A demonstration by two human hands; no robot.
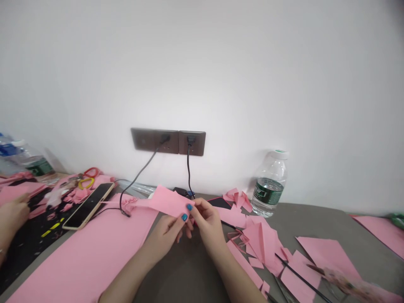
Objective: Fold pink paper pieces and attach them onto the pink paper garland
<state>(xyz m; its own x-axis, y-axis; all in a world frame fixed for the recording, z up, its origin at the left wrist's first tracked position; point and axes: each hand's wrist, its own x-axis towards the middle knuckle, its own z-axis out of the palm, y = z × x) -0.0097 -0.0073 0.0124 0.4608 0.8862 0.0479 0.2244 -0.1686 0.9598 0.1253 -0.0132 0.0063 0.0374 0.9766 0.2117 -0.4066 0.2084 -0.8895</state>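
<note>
A small pink piece of paper point(168, 202) is raised in front of me, its lower right corner between my two hands. My left hand point(166, 235) pinches its bottom edge with the thumb on top. At the right corner, my right hand point(206, 221) grips the same paper between thumb and bent fingers. A large pink paper sheet point(85, 252) lies flat on the table to the left of my hands. Several pink paper scraps point(260, 240) are piled to the right. The fingertips behind the paper are partly hidden.
A water bottle point(269, 185) stands by the wall. Black cables run from the wall sockets point(168, 141). A phone point(90, 206) and scissors point(86, 181) lie left, near another person's hand point(14, 216). A blurred, partly wrapped tool point(344, 280) lies at lower right.
</note>
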